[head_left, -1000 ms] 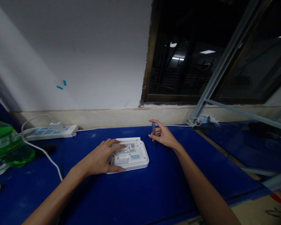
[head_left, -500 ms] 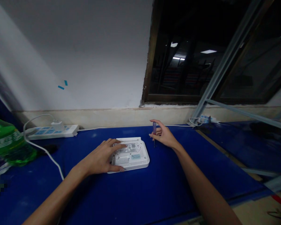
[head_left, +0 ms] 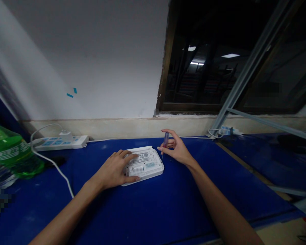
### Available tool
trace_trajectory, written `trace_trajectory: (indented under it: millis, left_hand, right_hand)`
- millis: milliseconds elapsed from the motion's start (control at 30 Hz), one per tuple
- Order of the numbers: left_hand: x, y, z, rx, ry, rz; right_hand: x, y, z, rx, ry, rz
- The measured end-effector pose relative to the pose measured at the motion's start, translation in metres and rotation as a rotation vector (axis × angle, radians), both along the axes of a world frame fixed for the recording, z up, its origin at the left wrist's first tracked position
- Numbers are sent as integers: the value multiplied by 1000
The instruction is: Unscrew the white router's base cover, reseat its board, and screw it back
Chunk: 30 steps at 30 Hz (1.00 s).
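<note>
A white device with vent holes and printed labels (head_left: 150, 165) lies on the blue tabletop (head_left: 153, 211), tilted slightly to the view. My left hand (head_left: 114, 170) grips its left side, thumb on the near edge and fingers over the top. In my right hand (head_left: 175, 148) is a small screwdriver with a clear purplish handle (head_left: 166, 137), held upright between thumb and fingers. Its thin shaft points down at the device's right edge; whether the tip touches is too small to tell.
At the left are a green bottle (head_left: 14, 149) and a white power strip (head_left: 61, 143) with a plug and cable. Another power strip (head_left: 228, 130) and a metal frame (head_left: 223, 114) stand at the back right.
The screwdriver in my right hand has moved left, from beside the device to its right edge. The device has turned slightly, its right side farther back, with my left hand still on it.
</note>
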<state>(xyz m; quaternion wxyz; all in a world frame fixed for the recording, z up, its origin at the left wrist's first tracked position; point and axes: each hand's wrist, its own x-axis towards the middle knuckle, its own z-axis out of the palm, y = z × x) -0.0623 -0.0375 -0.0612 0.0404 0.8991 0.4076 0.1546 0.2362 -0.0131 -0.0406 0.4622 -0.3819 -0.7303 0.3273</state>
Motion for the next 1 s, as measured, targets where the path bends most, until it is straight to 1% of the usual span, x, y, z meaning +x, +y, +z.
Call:
trace_trajectory:
  millis: [233, 433, 500, 567, 633, 700, 767, 833, 900, 1000]
  left_hand:
    - [0, 0, 1, 5, 30, 5]
    - [-1, 1, -2, 22, 23, -6]
    - [-1, 1, -4, 26, 14, -11]
    - [-1, 1, -4, 27, 7, -15]
    - [-1, 1, -4, 23, 1, -19]
    - [-1, 1, -4, 16, 2, -20]
    - [-1, 1, -3, 11, 9, -19]
    - [0, 0, -3, 13, 19, -19]
    - [0, 0, -3, 15, 27, -21]
    - [-1, 0, -4, 19, 31, -25]
  right_hand:
    - [-8, -4, -1, 39, -48, 21]
    - [-12, -9, 2, 86, -183, 110]
    - [-12, -12, 3, 96, -181, 121]
    - [-11, -15, 4, 117, -146, 107]
    - [-9, -18, 4, 172, -140, 46]
    - [-9, -21, 4, 256, -186, -39]
    - [-9, -24, 5, 343, -252, -87]
    - [-11, -27, 8, 399, -296, -81]
    - [-12, -29, 10, 416, -297, -54]
    - [-11, -29, 10, 371, -231, -29]
